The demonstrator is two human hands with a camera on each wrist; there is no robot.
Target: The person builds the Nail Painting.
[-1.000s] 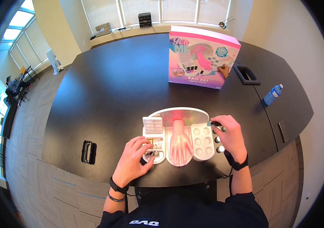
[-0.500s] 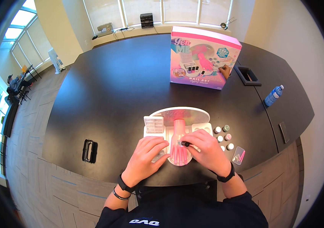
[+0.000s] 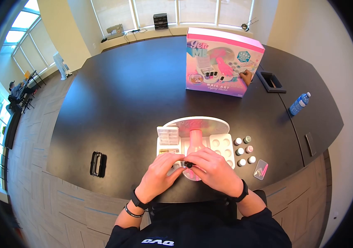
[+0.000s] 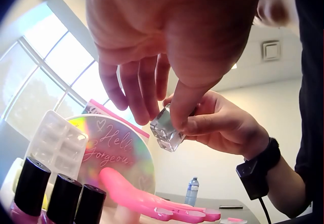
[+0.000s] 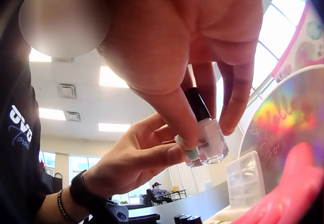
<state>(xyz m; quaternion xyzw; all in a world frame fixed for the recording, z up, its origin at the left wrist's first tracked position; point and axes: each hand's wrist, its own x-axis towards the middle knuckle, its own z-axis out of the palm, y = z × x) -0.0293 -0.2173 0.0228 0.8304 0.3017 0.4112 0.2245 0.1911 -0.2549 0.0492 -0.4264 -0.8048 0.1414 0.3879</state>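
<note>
Clear glass forms the body of the nail-polish bottle [image 5: 215, 142], with a black cap [image 5: 197, 104] seated on its neck. Position: raised off the table between both hands, over the pink display hand [image 3: 196, 141] of the white nail-art station [image 3: 225, 141].

Hand state: the right hand [image 3: 222, 171] pinches the bottle between thumb and fingers. The left hand [image 3: 159, 168] also pinches it, thumb against the glass near the base. A pale green patch beside the left thumb cannot be identified.

Step in hand, judged from the grip: two-handed handling of the capped bottle, possibly to turn it or work the cap. The next move would call for a firm hold on the glass, the cap kept in line with the neck, and clearance from the display hand below.

Orientation: the long axis runs crosswise and tilted. The cap end points up toward the right palm; the base points down toward the person's left. The base face is visible in the left wrist view.

Adjacent items: three black-capped bottles [image 4: 64, 198] stand at the station's left side; six small jars [image 3: 240, 151] stand on the table to its right.
</note>
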